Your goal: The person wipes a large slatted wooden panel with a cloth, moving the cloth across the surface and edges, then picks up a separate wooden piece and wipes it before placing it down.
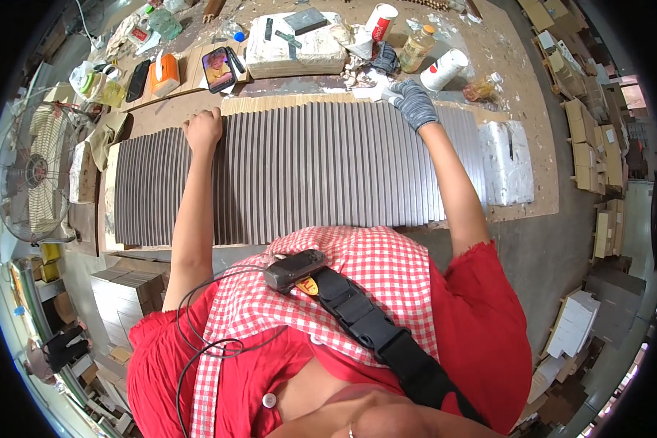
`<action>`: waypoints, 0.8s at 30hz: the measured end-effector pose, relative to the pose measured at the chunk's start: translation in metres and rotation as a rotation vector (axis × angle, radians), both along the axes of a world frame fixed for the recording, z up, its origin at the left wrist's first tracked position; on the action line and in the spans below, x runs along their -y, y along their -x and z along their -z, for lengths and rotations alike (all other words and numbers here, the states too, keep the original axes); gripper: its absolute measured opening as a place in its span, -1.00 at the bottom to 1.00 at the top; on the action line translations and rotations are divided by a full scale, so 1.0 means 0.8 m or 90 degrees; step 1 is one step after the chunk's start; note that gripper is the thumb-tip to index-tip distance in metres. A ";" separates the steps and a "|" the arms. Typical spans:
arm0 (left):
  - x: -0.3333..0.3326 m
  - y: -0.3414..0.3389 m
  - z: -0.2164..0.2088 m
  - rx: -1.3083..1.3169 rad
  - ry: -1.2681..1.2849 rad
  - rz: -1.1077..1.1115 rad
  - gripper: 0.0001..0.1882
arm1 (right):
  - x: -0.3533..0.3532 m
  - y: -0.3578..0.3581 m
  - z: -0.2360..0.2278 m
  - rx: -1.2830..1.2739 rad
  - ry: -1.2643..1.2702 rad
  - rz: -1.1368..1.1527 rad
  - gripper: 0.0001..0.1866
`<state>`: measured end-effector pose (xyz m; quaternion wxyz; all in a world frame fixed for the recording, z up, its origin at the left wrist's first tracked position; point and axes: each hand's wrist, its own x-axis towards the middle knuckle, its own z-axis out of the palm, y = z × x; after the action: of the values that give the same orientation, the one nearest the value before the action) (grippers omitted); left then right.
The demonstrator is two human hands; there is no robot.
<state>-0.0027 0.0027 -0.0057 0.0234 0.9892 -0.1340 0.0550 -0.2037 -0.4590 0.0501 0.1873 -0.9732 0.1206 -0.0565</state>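
Observation:
A long row of narrow grey-brown strips [306,168] lies across the bench, each strip pointing away from me and the strips set closely side by side. My left hand [203,129] is bare, with its fingers curled in at the far ends of the strips on the left; whatever it grips is hidden. Over the far right edge reaches my right hand [412,104], in a grey knit glove, fingers bent together. A small white piece [372,93] shows at its fingertips, too unclear to name. Pale wooden strips [285,101] run along the row's far side.
White foam blocks [507,162] flank the right end. Beyond the row stand a wrapped block [297,55], a lit phone [220,69], an orange tissue pack [165,74], a bottle [417,49] and a white can [444,69]. A fan [36,171] stands left; cartons [584,139] line the right.

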 end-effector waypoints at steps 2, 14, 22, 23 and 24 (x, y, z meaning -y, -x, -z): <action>0.001 0.001 -0.003 0.000 0.003 -0.006 -0.45 | -0.001 -0.007 -0.004 -0.022 0.017 0.008 -0.58; 0.003 0.001 0.001 0.001 0.015 -0.023 -0.43 | 0.011 0.039 0.013 0.030 -0.203 0.092 -0.62; -0.001 -0.006 0.005 -0.045 -0.046 -0.009 -0.46 | -0.012 0.085 0.014 0.024 -0.218 0.124 -0.65; -0.002 -0.008 0.008 -0.039 -0.047 -0.008 -0.46 | -0.017 0.100 0.013 0.029 -0.184 0.091 -0.68; -0.003 -0.010 0.011 -0.044 -0.055 0.003 -0.45 | -0.025 0.115 0.014 0.026 -0.179 0.105 -0.67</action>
<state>0.0050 0.0053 -0.0148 -0.0143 0.9903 -0.1377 0.0149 -0.2960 -0.4393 0.0392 0.3188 -0.9228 0.2031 -0.0739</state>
